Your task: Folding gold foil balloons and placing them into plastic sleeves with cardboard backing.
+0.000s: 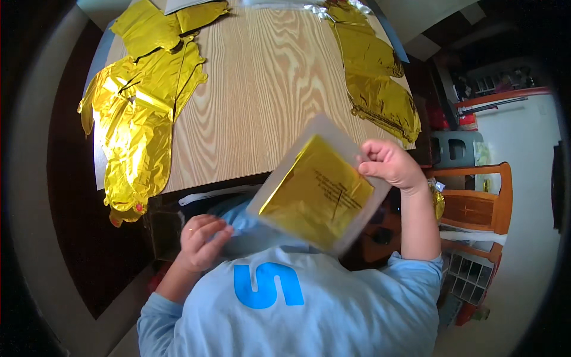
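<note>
My right hand pinches the upper right corner of a frosted plastic bag between thumb and fingers. Folded gold foil with dark print fills the bag, which hangs tilted in front of my chest, just off the table's near edge. To the left of the bag and apart from it, my left hand is raised with its fingers curled in. Whatever those fingers may hold is hidden. Flat gold foil balloons lie along the table's left side, one hanging over the near corner.
The wood-grain table stretches away in front of me. More flat gold foil lies along its right side. White items sit at the far edge. On the right stand a wooden chair and a grey plastic stool.
</note>
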Available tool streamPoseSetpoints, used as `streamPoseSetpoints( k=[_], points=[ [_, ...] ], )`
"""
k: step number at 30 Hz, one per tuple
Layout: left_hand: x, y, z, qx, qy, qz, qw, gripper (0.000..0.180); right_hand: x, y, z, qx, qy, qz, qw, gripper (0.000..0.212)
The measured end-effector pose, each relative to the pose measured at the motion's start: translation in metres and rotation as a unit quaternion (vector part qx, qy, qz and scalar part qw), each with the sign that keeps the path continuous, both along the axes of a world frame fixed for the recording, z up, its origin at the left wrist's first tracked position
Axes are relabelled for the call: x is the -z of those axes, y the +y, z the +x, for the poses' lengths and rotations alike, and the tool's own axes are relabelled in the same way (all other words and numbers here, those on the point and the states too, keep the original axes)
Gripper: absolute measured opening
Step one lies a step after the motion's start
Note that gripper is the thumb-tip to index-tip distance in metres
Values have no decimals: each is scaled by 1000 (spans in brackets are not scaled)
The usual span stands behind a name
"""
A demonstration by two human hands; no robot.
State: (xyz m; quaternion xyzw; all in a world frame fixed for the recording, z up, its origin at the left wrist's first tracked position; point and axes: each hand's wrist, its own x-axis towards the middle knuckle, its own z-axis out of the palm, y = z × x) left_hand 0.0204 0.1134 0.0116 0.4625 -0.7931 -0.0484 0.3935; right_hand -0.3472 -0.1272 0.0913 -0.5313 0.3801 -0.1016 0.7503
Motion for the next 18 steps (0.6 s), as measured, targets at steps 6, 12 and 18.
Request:
streamPoseSetpoints(
  k=[6,12,18],
  points=[
    [200,193,159,-289,799,364,382,42,-17,-3,-28,34,48,-103,993,9],
    [288,313,217,-502,620,364,480,48,-31,-9,-70,-32,322,-213,922,10],
    [325,285,244,-371,219,577,694,50,23,-30,-132,-118,631,-452,619,14]
  ],
)
